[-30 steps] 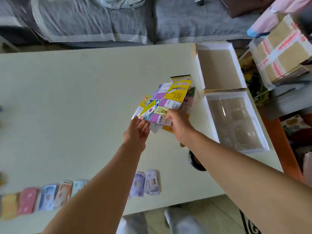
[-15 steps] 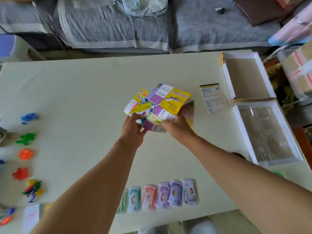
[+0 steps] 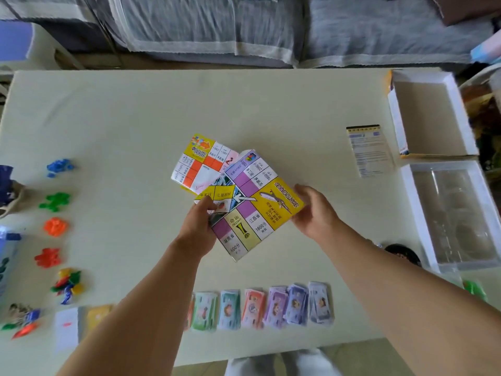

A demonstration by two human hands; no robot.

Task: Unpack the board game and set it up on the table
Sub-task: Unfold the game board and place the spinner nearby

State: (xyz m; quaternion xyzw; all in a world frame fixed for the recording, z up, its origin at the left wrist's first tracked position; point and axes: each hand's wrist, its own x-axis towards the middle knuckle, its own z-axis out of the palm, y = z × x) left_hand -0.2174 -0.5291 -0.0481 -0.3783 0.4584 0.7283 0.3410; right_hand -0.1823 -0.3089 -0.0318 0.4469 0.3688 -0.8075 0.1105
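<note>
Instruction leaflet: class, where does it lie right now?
In the head view, the instruction leaflet lies on the table, right side, just left of the empty box and beyond the clear tray.

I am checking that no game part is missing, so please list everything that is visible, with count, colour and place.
game board: one, folded, yellow, purple and orange, table centre, in both hands
table: one, pale cream, under everything
money piles: at least six, green, pink, purple, row at near edge
piece heaps: five, blue, green, orange, red, mixed, left side
leaflet: one, white, right of board
box: one, empty, white inside, far right corner
tray: one, clear plastic in white frame, near side of box
sofa: one, grey, behind table
left hand: one, pinches board's left fold
right hand: one, holds board's right edge
</note>
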